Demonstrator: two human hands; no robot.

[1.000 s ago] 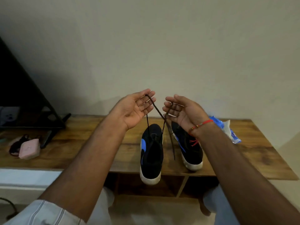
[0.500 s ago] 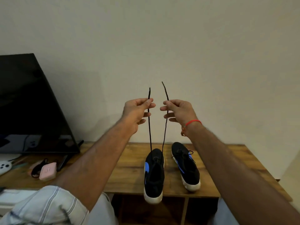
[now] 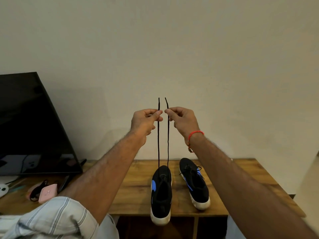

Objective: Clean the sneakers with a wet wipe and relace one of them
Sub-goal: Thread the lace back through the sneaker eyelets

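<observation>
Two black sneakers with blue marks and white soles sit on the wooden table (image 3: 136, 200). The left sneaker (image 3: 161, 195) hangs its heel over the front edge; the right sneaker (image 3: 195, 183) has its lace tied. A black lace (image 3: 158, 145) runs up from the left sneaker's toe end in two taut strands. My left hand (image 3: 145, 121) pinches the left strand and my right hand (image 3: 183, 119) pinches the right strand, both held high above the shoe with the tips standing up. A red thread is on my right wrist.
A dark TV screen (image 3: 31, 126) leans at the left. Below it lie a pink case (image 3: 47, 193), a dark strap and a white controller (image 3: 2, 189). A plain wall stands behind the table. The table's right part is bare wood.
My hands turned from open palms with crossed lace strands to pinching each end, then rose and drew the two strands straight and parallel. The view tilted upward.
</observation>
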